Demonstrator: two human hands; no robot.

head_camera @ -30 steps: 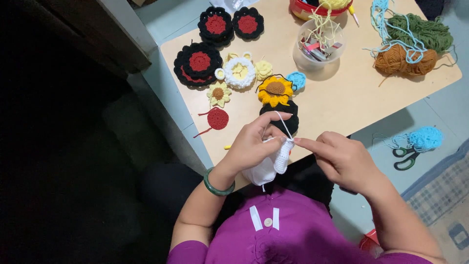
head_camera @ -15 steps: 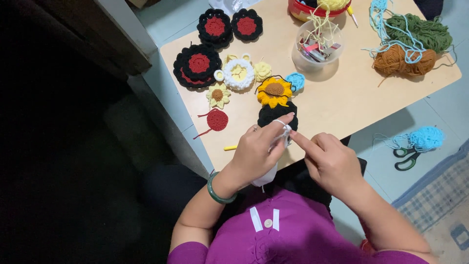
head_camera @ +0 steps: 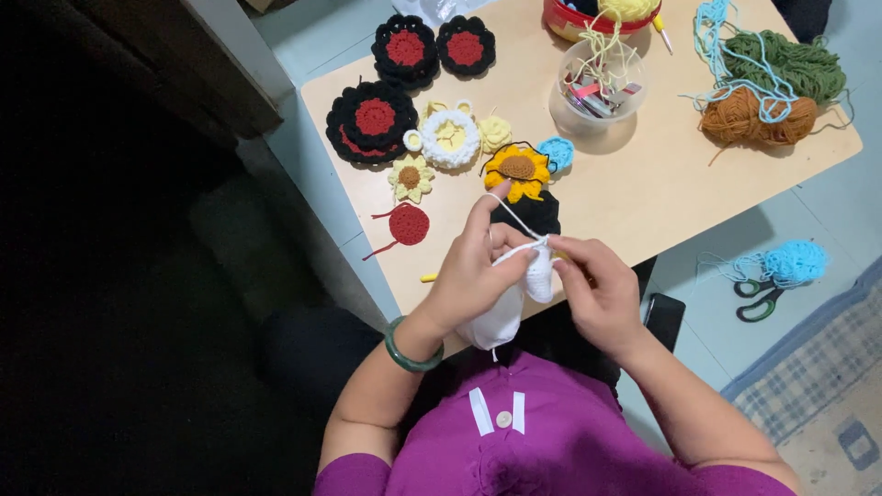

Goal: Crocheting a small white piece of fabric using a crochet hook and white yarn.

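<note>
The right hand (head_camera: 597, 289) has drawn back from the left hand (head_camera: 473, 271), baring more of the white crochet piece (head_camera: 524, 285).

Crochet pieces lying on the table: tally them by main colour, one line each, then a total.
Black-and-red rounds: 4
Yellow or cream flowers: 4
Red disc: 1
Blue piece: 1
Black piece: 1
Total: 11
</note>
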